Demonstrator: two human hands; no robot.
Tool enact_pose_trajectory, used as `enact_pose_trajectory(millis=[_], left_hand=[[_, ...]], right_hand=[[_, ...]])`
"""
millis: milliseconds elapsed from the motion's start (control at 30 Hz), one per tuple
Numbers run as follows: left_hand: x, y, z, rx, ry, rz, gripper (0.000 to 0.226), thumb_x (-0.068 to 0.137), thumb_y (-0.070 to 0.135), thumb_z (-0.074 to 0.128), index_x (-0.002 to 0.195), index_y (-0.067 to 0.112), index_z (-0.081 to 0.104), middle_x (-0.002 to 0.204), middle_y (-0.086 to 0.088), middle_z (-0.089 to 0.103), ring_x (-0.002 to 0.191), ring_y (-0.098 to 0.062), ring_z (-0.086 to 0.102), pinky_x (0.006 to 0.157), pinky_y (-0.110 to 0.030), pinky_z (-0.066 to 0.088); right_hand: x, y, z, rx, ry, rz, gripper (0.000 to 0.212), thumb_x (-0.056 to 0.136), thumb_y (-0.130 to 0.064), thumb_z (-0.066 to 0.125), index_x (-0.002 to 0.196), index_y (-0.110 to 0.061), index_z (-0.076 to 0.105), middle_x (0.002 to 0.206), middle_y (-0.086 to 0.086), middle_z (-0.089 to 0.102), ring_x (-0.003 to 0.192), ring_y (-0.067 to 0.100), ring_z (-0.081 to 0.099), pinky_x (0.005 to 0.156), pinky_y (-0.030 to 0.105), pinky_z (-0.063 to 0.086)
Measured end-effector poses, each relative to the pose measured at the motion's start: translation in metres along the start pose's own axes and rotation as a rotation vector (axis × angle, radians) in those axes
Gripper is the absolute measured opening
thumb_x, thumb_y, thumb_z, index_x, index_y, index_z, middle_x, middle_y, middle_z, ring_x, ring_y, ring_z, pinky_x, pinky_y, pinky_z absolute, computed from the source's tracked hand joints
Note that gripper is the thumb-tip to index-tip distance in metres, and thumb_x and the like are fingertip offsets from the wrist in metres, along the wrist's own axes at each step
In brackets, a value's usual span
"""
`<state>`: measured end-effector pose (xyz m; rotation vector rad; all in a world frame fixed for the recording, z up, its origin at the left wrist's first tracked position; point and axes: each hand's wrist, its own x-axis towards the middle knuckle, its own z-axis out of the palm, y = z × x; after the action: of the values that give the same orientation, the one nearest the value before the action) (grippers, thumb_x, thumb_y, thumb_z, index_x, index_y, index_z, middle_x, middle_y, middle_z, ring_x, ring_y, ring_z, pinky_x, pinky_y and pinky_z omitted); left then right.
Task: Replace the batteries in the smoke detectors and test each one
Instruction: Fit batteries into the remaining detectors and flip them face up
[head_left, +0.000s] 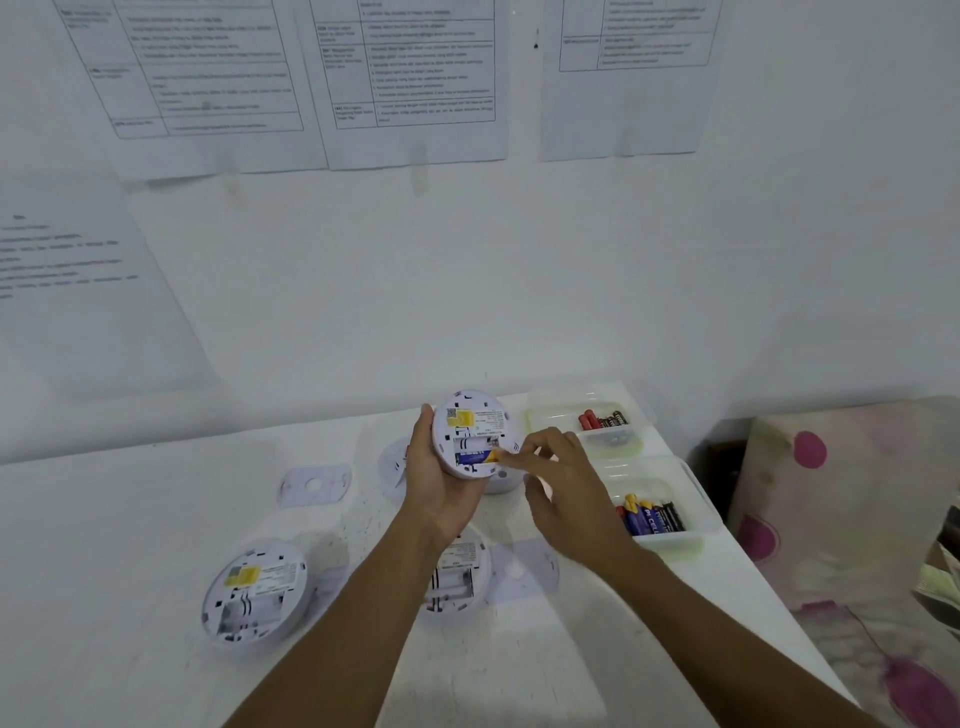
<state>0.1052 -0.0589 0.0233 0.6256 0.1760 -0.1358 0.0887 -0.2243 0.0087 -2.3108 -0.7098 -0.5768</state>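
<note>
Left hand (441, 483) grips a detector (470, 434) back-up above the table (156, 519), while the right hand (558, 483) pinches a blue battery (475, 457) lying in its bay.

Bright, even, cool-tinted light — soft faint shadows, wide-angle bending at the edges, overall slight blur throughout.

Left hand (441, 478) grips smoke detector (470, 434) (back up); right hand (561, 483) fingertips apparently pressing battery (477, 457) in.
</note>
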Motion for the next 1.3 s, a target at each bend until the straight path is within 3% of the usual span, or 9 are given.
enact_pose_trajectory(millis=[67, 200, 367, 533, 700, 833, 933, 1067, 1300], left_hand=[[0.002, 0.002, 0.003, -0.023, -0.003, -0.012, 0.060, 0.098, 0.054, 0.039, 0.138, 0.011, 0.054, 0.137, -0.021, 0.058, 0.133, -0.039, 0.048, 0.111, -0.053, 0.036], [0.006, 0.004, 0.006, -0.029, -0.005, -0.012, 0.060, 0.099, 0.053, 0.037, 0.140, 0.012, 0.052, 0.141, -0.019, 0.055, 0.134, -0.036, 0.047, 0.114, -0.051, 0.033], [0.011, 0.004, 0.006, -0.009, 0.002, -0.025, 0.058, 0.100, 0.052, 0.036, 0.137, 0.012, 0.055, 0.138, -0.019, 0.057, 0.131, -0.036, 0.050, 0.115, -0.051, 0.032], [0.016, 0.005, 0.010, -0.030, 0.004, -0.037, 0.059, 0.099, 0.052, 0.038, 0.137, 0.010, 0.055, 0.138, -0.019, 0.057, 0.130, -0.034, 0.050, 0.109, -0.046, 0.039], [0.021, 0.008, 0.006, -0.029, 0.008, -0.051, 0.060, 0.099, 0.052, 0.038, 0.139, 0.009, 0.053, 0.139, -0.020, 0.056, 0.134, -0.035, 0.047, 0.114, -0.047, 0.034], [0.027, 0.010, 0.000, -0.025, 0.019, -0.047, 0.059, 0.099, 0.052, 0.038, 0.136, 0.009, 0.056, 0.138, -0.020, 0.057, 0.131, -0.034, 0.050, 0.111, -0.048, 0.037], [0.028, 0.013, -0.002, -0.021, 0.030, -0.043, 0.055, 0.099, 0.051, 0.039, 0.125, 0.010, 0.065, 0.131, -0.019, 0.062, 0.122, -0.033, 0.057, 0.108, -0.046, 0.040], [0.028, 0.014, -0.003, -0.012, 0.025, -0.036, 0.055, 0.099, 0.051, 0.038, 0.119, 0.011, 0.069, 0.122, -0.017, 0.068, 0.115, -0.032, 0.060, 0.104, -0.046, 0.043], [0.024, 0.014, -0.004, -0.023, 0.004, -0.032, 0.054, 0.099, 0.051, 0.037, 0.125, 0.012, 0.063, 0.124, -0.017, 0.067, 0.117, -0.032, 0.059, 0.102, -0.046, 0.044]], right_hand=[[0.014, 0.008, -0.014, 0.160, -0.067, 0.088, 0.039, 0.086, 0.002, 0.059, 0.114, -0.023, 0.072, 0.100, -0.004, 0.060, 0.092, 0.003, 0.048, 0.077, 0.005, 0.035], [0.052, 0.040, -0.049, 0.180, -0.016, 0.260, 0.024, 0.089, 0.000, 0.060, 0.098, -0.016, 0.076, 0.081, -0.005, 0.069, 0.070, -0.003, 0.060, 0.066, 0.005, 0.041], [0.091, 0.105, -0.073, -0.300, -0.392, 0.456, 0.021, 0.088, -0.009, 0.060, 0.096, -0.022, 0.074, 0.105, 0.003, 0.070, 0.086, 0.021, 0.067, 0.083, 0.035, 0.056], [0.109, 0.125, -0.066, -0.476, -0.581, 0.446, 0.023, 0.080, -0.007, 0.066, 0.096, -0.023, 0.071, 0.107, 0.002, 0.064, 0.087, 0.022, 0.066, 0.081, 0.035, 0.055], [0.119, 0.126, -0.056, -0.527, -0.678, 0.485, 0.030, 0.077, -0.001, 0.064, 0.102, -0.015, 0.073, 0.076, -0.005, 0.058, 0.061, 0.014, 0.058, 0.067, 0.027, 0.055], [0.121, 0.129, -0.048, -0.450, -0.692, 0.524, 0.027, 0.079, -0.005, 0.070, 0.103, -0.015, 0.075, 0.073, -0.007, 0.060, 0.065, 0.013, 0.057, 0.060, 0.021, 0.048], [0.122, 0.129, -0.040, -0.350, -0.696, 0.532, 0.025, 0.079, -0.008, 0.074, 0.103, -0.015, 0.076, 0.089, 0.001, 0.072, 0.062, 0.007, 0.054, 0.050, 0.014, 0.038], [0.120, 0.127, -0.034, -0.284, -0.660, 0.552, 0.015, 0.076, -0.009, 0.075, 0.090, -0.015, 0.075, 0.075, -0.003, 0.064, 0.057, 0.006, 0.056, 0.048, 0.016, 0.037], [0.123, 0.075, -0.047, 0.196, -0.180, 0.425, 0.008, 0.079, -0.012, 0.074, 0.081, -0.015, 0.067, 0.072, 0.004, 0.073, 0.058, 0.015, 0.060, 0.055, 0.024, 0.047]])
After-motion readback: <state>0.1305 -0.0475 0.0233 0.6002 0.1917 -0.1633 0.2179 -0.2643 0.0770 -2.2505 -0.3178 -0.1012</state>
